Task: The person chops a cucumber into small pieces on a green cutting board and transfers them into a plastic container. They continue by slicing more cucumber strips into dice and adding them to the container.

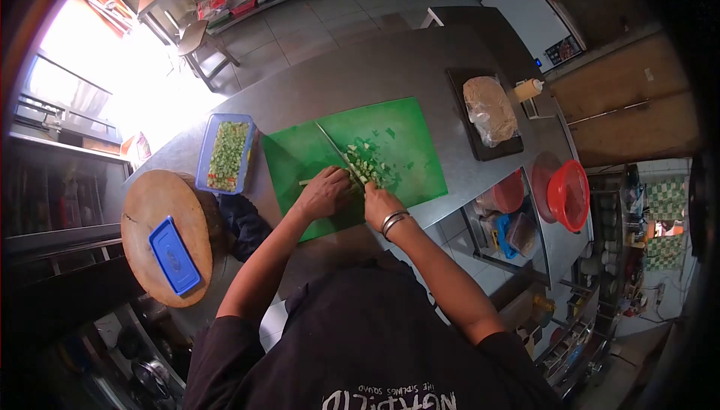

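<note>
My right hand [382,205] is closed round the handle of a knife [331,140], whose long blade slants away to the far left over a green cutting board [289,151]. Beside the blade, my left hand [327,192] presses down with curled fingers on a pale green vegetable stalk [304,182]; one end pokes out to its left. Most of the stalk is hidden under the fingers. Chopped green pieces [363,161] lie in a heap just right of the knife, with leafy bits scattered farther right. Left of the board, a blue-rimmed plastic container [201,157] holds chopped green vegetables and some orange-red bits.
A round wooden block [142,207] carries a blue lid [175,256] at the left. Dark cloth [246,224] lies near my left forearm. Farther right, a plastic-wrapped beige mass [490,110] rests on a dark tray [465,103], near a bottle [528,90] and a red basket [568,196].
</note>
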`<state>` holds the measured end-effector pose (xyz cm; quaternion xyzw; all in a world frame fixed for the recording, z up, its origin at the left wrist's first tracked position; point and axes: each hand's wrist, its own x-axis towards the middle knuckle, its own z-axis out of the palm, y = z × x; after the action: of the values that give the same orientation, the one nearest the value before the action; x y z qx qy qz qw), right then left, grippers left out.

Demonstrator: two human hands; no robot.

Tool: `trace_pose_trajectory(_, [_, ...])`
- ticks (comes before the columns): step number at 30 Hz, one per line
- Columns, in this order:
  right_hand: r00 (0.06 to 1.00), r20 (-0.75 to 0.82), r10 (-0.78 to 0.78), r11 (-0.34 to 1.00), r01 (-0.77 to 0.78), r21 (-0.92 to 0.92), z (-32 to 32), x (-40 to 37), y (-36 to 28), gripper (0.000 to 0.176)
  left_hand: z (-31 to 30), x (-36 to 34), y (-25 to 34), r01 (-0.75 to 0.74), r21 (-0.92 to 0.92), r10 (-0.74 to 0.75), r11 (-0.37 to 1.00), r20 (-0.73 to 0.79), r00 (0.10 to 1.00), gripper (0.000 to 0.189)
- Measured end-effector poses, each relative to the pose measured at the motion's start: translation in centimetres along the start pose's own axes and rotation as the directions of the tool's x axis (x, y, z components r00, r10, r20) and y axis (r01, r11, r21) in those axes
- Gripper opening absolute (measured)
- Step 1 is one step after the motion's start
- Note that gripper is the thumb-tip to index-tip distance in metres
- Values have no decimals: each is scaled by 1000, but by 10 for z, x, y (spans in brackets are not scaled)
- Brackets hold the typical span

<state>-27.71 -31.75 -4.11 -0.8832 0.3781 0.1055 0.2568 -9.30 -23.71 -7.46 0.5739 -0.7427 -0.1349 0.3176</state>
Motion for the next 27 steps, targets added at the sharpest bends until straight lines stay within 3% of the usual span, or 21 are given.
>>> trace_pose_trajectory(3, [996, 37, 79, 996, -80, 43, 13, 2, -2, 36, 2, -2, -3, 12, 23, -12, 1000, -4, 1000, 34])
trace_pose_trajectory(6, [997, 62, 54, 996, -58, 69, 1, 4, -4, 30, 2, -4, -6, 26, 18, -27, 1000, 34, 999, 39])
trace_pose_trajectory(8, [996, 71, 45, 998, -47, 37, -22, -2, -10, 27, -5, 1, -5, -120, 153, 92, 981, 178, 980, 39])
trace_pose_trajectory(9, [995, 94, 32, 999, -33, 10, -27, -6, -13, 24, -7, 1, -1, -113, 150, 86, 982, 176, 981, 39])
trace_pose_trajectory(11, [995, 81, 57, 997, -61, 41, -4, -3, -11, 22, -9, 4, 6, -60, 71, 58, 996, 30, 998, 37])
trace_pose_trajectory(14, [996, 50, 67, 996, -70, 63, 9, 6, -5, 21, 1, -1, -1, 56, 8, -56, 998, 8, 998, 34])
trace_pose_trajectory(18, [996, 84, 26, 1000, -27, 9, -7, 2, -5, 23, -5, 2, -1, -108, 137, 103, 985, 40, 994, 34])
trace_pose_trajectory(20, [997, 70, 32, 999, -32, 5, -14, -2, -11, 25, -4, -4, 2, 56, 14, -56, 998, 44, 997, 32])
trace_pose_trajectory(27, [1000, 8, 29, 997, -30, 78, 17, 6, -1, 28, 0, -7, 4, 59, -12, -60, 998, -55, 997, 25])
